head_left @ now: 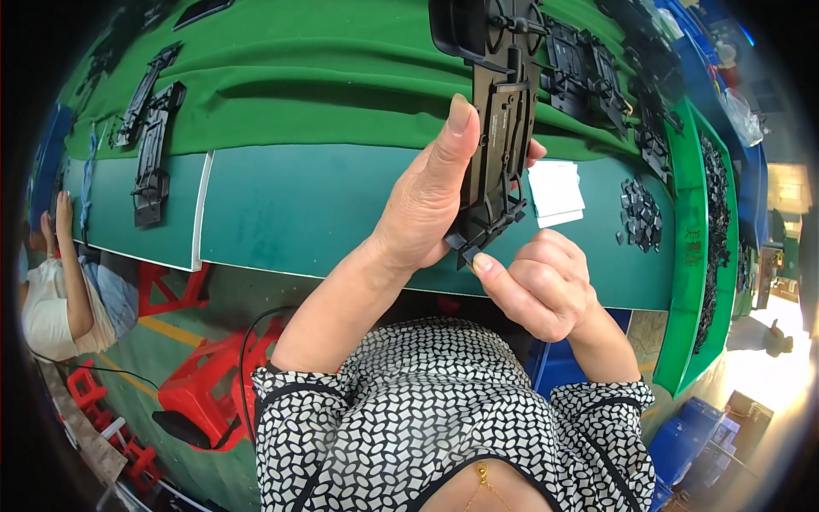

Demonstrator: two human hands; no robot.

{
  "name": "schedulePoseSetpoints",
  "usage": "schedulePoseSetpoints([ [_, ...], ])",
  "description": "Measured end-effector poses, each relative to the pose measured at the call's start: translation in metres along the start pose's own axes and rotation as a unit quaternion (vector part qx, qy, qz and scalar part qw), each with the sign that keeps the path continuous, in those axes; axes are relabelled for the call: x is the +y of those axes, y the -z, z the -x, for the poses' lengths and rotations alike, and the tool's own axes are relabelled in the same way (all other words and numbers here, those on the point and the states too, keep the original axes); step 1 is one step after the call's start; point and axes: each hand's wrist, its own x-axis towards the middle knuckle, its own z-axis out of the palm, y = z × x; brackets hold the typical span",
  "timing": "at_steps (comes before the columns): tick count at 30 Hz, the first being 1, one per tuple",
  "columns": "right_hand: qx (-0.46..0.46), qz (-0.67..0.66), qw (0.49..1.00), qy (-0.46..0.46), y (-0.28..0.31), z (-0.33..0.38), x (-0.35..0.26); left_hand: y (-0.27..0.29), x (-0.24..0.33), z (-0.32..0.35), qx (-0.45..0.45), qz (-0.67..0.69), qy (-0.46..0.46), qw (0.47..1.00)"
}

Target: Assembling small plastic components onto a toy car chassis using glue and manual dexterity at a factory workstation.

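Observation:
My left hand [426, 200] grips a long black plastic frame part [503, 111] and holds it upright above the teal workbench [316, 209]. Its thumb lies up along the part's left edge. My right hand [539, 282] is just below, thumb and forefinger pinching a small dark square piece [467, 249] against the part's lower end. A heap of small dark pieces [641, 215] lies on the bench to the right, beside a stack of white cards [554, 192].
More black frame parts lie on the green belt [324, 77], at the far left [152, 149] and top right [589, 72]. A green bin [689, 247] of dark bits stands at right. Red stools [209, 375] are under the bench. Another person [64, 290] sits at left.

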Motion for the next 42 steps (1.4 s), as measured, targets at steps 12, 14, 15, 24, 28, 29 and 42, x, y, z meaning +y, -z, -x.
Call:
schedulePoseSetpoints([
  [12, -0.009, -0.007, 1.000, -0.005, 0.001, -0.001, 0.000, -0.001, 0.001, 0.001, -0.013, -0.014, -0.002, 1.000],
  [14, -0.010, -0.004, 1.000, 0.001, 0.001, 0.000, 0.000, -0.001, 0.001, 0.002, -0.016, -0.017, -0.002, 1.000],
  [15, -0.010, -0.004, 1.000, 0.001, 0.002, 0.001, 0.000, -0.001, 0.000, 0.002, -0.016, -0.017, -0.002, 1.000],
  [24, -0.048, -0.015, 0.999, -0.008, 0.004, 0.000, 0.000, -0.004, 0.001, 0.003, -0.013, 0.040, 0.000, 0.999],
  [28, -0.037, -0.011, 0.999, -0.005, 0.000, 0.000, 0.002, -0.004, 0.000, 0.003, -0.009, 0.036, 0.002, 0.999],
  [29, -0.022, -0.004, 1.000, -0.001, -0.002, 0.000, 0.002, -0.003, 0.000, 0.002, -0.011, 0.035, -0.001, 0.999],
  [42, -0.036, -0.024, 0.999, -0.002, -0.004, 0.000, 0.004, -0.002, 0.002, 0.002, -0.012, 0.062, 0.000, 0.998],
])
